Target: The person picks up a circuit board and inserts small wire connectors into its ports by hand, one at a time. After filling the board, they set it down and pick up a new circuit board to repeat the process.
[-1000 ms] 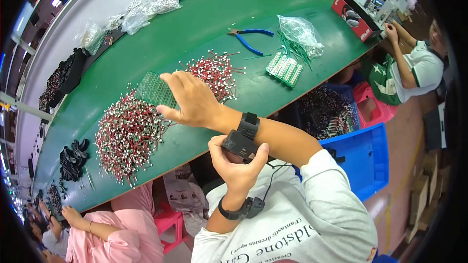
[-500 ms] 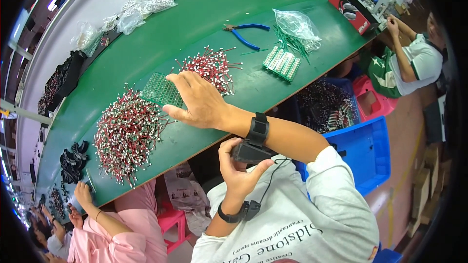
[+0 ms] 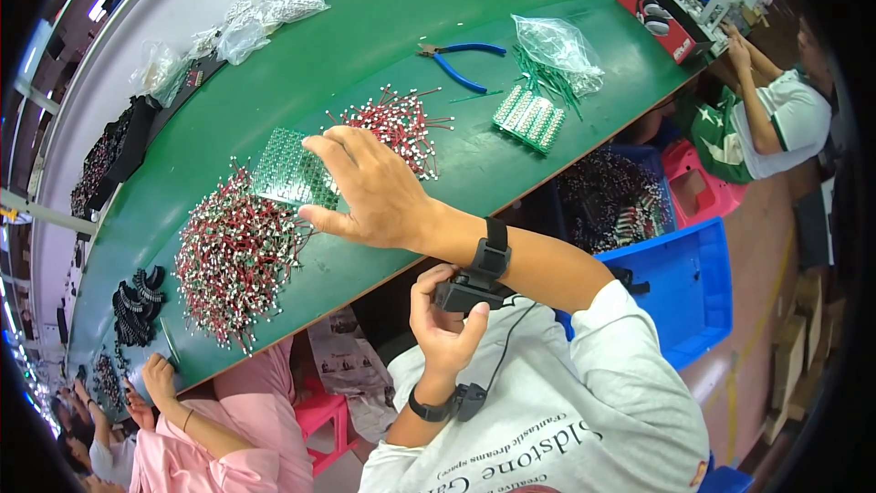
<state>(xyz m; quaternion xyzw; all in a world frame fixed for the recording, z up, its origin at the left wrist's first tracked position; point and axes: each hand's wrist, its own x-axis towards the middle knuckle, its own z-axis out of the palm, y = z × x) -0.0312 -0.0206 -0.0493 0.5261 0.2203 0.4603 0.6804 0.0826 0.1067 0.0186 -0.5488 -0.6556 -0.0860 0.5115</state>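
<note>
My right hand (image 3: 376, 190) reaches across the bench. Its thumb and fingers span the right end of a green circuit board panel (image 3: 287, 169), gripping it. The panel overlaps the edge of a big heap of red wire leads with white connectors (image 3: 239, 265). A smaller heap of such leads (image 3: 392, 123) lies just beyond my fingers. Close to my body, my left hand (image 3: 443, 333) is curled round a black box-shaped device (image 3: 470, 294) strapped to my right wrist. My palm and fingers partly hide the device and the panel's right end.
Blue-handled pliers (image 3: 465, 68), a clear bag (image 3: 557, 50) and a stack of white-dotted boards (image 3: 527, 119) are on the green bench (image 3: 383, 18). A blue bin (image 3: 680, 297) stands below its edge. Co-workers sit on both sides, one in a pink sleeve (image 3: 246, 443).
The circuit board panel has shifted slightly left and looks raised and tilted. My right hand has moved a little left with it. My left hand stays at the wrist device.
</note>
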